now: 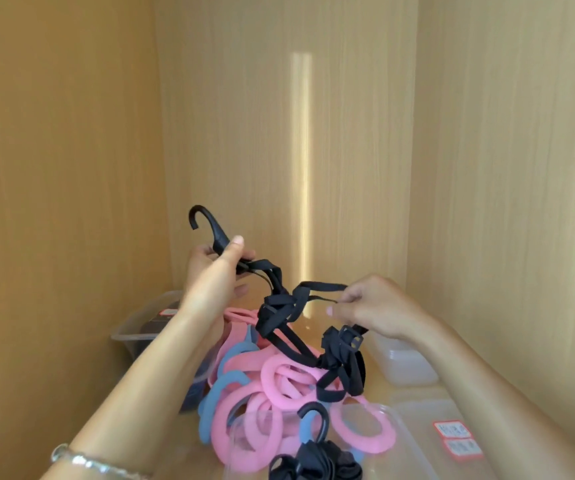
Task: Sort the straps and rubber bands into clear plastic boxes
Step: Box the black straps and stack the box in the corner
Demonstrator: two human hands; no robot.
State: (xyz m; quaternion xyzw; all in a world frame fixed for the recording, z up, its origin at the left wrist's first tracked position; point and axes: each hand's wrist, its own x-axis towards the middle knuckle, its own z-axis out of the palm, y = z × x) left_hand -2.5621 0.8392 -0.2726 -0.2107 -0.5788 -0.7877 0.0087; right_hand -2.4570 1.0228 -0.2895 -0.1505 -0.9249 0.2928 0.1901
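Observation:
My left hand [215, 271] grips the hook end of a tangled black strap [279, 306] and lifts it above the pile. My right hand [372, 306] pinches a thin part of the same strap and holds its buckle end [348, 339]. The strap's loops hang down between my hands onto a heap of pink rubber bands [275, 386] and blue rubber bands [225, 386]. A second bundled black strap [317, 459] with a hook lies in a clear plastic box [400, 441] at the bottom.
A clear box [133, 327] with dark contents stands at the back left. A stack of clear boxes [407, 365] sits at the right, and a lid with red-edged labels [455, 438] lies at the near right. Wooden cabinet walls close in on three sides.

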